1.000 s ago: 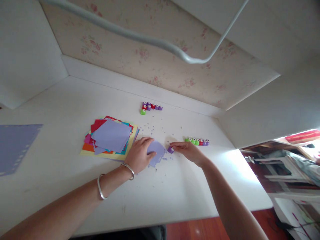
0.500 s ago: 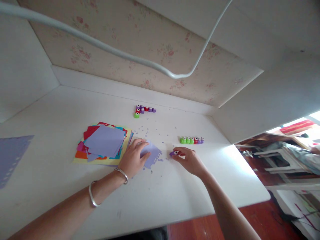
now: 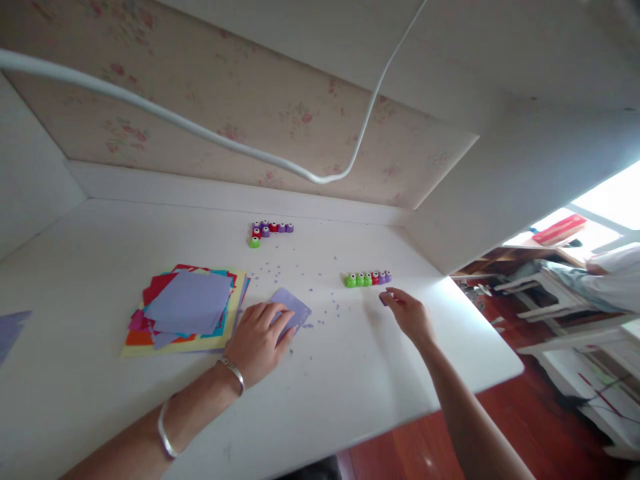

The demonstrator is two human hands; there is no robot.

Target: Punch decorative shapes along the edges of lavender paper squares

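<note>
My left hand rests on the table with its fingers curled over a small sheet of purple paper, the thumb along its lower edge. Punched holes show near that edge beside the thumb. Between the thumb and fingers of my right hand is a small purple craft punch, mostly covered by the fingertips. Just beyond it stands a row of craft punches in green, red and purple. Tiny purple paper bits lie scattered between my hands.
A stack of coloured paper, purple on top, lies left of my left hand. Further back sits a second group of small punches. Another purple sheet shows at the left edge. A white cable hangs across the view above the table.
My right hand has carried the purple punch away from the paper, rightward towards the row. The paper has turned under my left hand. The whole view has shifted somewhat.
</note>
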